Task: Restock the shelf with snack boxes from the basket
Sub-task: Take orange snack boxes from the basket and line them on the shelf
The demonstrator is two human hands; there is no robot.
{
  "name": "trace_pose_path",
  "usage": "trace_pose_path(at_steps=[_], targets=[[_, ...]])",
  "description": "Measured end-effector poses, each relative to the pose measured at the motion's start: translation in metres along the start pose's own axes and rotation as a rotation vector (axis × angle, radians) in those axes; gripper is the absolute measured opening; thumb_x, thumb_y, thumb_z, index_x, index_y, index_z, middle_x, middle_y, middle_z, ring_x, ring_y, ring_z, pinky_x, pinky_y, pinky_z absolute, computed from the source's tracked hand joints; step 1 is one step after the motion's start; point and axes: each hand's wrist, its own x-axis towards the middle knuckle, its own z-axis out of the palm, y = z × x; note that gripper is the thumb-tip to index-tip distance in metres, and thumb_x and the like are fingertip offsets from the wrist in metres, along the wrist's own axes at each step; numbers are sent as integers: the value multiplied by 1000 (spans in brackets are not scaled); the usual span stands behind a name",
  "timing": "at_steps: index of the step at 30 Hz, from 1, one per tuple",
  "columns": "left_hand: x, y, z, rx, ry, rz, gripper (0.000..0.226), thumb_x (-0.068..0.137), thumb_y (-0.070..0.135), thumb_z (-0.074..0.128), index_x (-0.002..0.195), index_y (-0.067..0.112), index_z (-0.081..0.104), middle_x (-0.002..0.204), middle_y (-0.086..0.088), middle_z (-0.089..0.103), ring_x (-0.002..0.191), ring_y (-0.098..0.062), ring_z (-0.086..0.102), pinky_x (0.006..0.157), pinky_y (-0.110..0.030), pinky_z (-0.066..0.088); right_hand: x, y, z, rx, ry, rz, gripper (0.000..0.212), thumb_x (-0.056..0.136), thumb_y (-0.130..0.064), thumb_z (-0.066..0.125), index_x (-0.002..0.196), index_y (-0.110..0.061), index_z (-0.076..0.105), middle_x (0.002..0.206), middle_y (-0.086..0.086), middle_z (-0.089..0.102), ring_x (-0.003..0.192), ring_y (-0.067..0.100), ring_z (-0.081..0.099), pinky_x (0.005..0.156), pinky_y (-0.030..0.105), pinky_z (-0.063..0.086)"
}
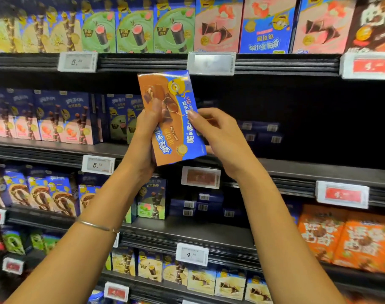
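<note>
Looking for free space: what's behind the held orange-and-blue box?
A dark shelf bay, with blue boxes lying low at its right. The snack box covers whatever sits directly behind.

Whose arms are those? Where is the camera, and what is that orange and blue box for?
No machine here: these are a person's two arms. The camera sits on the person's head and looks forward and down, so you see what they see. In front stand shop shelves with snack boxes, and price tags on the edges. The left hand and the right hand both hold one orange and blue snack box, tilted, in front of a dark part of the shelf with few boxes. It likely goes there. The basket is not in the picture.
</note>
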Motion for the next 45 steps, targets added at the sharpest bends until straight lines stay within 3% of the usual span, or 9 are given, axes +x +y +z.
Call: trace_pose_path(at_steps=[5,8,12,18,24,32,37,41,45], targets=[[2,-3,-3,9,44,-47,90,101,75,1,137,27,68,136,-8,73,124,-30,71,97,-42,61,-4,-6,0,-11,-8,-10,30,98,-35,64,112,-9,62,104,3,75,91,14,76,80,39,63],[7,-7,-8,139,143,-61,76,106,72,21,134,21,70,131,-11,75,121,-33,72,109,-56,54,-4,-8,-8,16,-46,39,30,98,-31,64,113,-4,62,105,7,75,92,16,75,85,41,62],[15,-11,-19,276,284,-33,57,108,62,42,113,15,73,113,-16,79,94,-26,79,77,-38,64,-1,-11,-43,-84,-67,33,11,99,-20,61,98,-14,70,83,2,66,67,5,58,64,19,46],[24,-9,-28,315,304,-83,61,103,65,50,131,13,65,108,-6,82,90,-23,81,66,-35,64,20,6,-109,-66,22,186,16,97,-18,64,111,-10,67,99,0,77,92,14,71,95,43,52],[31,-13,-13,302,317,-86,61,96,63,64,132,14,65,110,-6,81,93,-23,81,71,-37,64,76,47,-126,-138,252,346,17,98,-3,57,114,-7,57,110,15,66,92,20,63,64,30,54],[45,-24,6,309,328,-134,66,94,65,66,128,8,61,106,-6,81,90,-22,81,75,-41,66,136,92,-127,-492,308,373,33,100,-18,58,128,0,59,130,20,63,116,37,62,95,46,56],[49,-27,8,327,322,-144,55,92,65,67,115,15,59,101,-3,81,83,-18,81,62,-32,63,160,106,-121,-533,297,365,34,100,-12,55,132,0,56,132,22,60,119,39,60,98,52,53],[48,-25,6,324,323,-153,62,94,64,66,124,10,60,105,-5,81,96,-28,80,76,-43,67,167,111,-114,-522,267,359,42,101,-14,54,141,-1,49,141,21,54,128,39,55,104,49,50],[47,-22,3,312,334,-149,64,95,63,66,130,10,60,107,-6,81,97,-28,80,81,-46,67,167,110,-107,-519,245,396,76,93,-36,69,153,-5,34,155,19,41,140,37,43,113,47,42]])
